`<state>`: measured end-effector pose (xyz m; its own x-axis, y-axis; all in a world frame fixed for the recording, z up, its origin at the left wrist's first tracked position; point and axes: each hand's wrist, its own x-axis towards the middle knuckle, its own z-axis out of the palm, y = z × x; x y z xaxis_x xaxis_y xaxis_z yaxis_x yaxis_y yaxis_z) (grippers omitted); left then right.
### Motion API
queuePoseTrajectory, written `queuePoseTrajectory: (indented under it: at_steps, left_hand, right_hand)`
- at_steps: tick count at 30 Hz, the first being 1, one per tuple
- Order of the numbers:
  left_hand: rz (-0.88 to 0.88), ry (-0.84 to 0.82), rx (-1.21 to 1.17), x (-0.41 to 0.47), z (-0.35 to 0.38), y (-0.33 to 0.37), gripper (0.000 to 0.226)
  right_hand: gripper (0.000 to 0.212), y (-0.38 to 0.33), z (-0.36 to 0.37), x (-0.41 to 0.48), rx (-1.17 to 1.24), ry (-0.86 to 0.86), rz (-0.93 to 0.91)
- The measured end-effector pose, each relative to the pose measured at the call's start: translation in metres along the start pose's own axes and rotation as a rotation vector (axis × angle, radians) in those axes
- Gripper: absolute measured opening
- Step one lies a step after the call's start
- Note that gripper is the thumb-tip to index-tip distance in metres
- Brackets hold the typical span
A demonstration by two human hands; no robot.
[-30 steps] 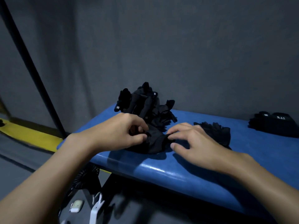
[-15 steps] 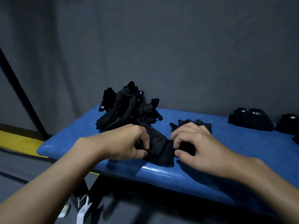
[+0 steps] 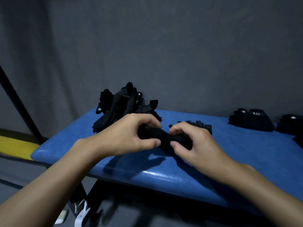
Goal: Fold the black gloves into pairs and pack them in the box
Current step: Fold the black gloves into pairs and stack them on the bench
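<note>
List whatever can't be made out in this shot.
- Head view: how the glove bundle is folded; left hand and right hand grip and cover it.
- Head view: folded gloves at right, cut by the frame edge.
- Head view: the box, out of frame.
- Head view: white items under the bench, too dim.

Rolled into a short dark wad, a black glove bundle (image 3: 165,138), pinched at one end by the left hand (image 3: 129,133) and at the other by the right hand (image 3: 193,143), just above the blue bench (image 3: 246,153); behind the left hand, a loose heap of gloves (image 3: 121,107) at the bench's far left corner, fingers sticking up, small white tags showing; just behind the right hand, a flat glove (image 3: 201,126); well apart at far right, a folded stack (image 3: 252,120) printed "5.11"; beside it a second stack (image 3: 290,123), cut by the edge.
</note>
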<state>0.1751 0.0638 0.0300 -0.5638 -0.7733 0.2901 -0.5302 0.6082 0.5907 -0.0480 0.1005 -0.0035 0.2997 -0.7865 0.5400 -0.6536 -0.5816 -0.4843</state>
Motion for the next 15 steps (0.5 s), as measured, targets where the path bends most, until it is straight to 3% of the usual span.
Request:
queuePoseTrajectory:
  at_steps: [2, 6, 10, 15]
  left_hand:
    - [-0.028, -0.022, 0.026, 0.0, 0.0, -0.002, 0.04]
    - [0.033, 0.014, 0.078, 0.005, 0.001, -0.006, 0.014]
    - [0.084, 0.019, 0.028, 0.01, 0.001, -0.001, 0.014]
    - [-0.031, -0.25, 0.012, 0.003, -0.02, 0.001, 0.041]
  right_hand:
    - [0.018, 0.003, -0.003, 0.0, 0.009, 0.046, 0.009]
    - [0.013, 0.003, -0.012, -0.004, 0.046, 0.043, 0.015]
    - [0.009, 0.001, -0.018, -0.007, 0.15, 0.019, 0.049]
    - [0.012, 0.004, -0.018, -0.01, 0.126, -0.065, 0.107]
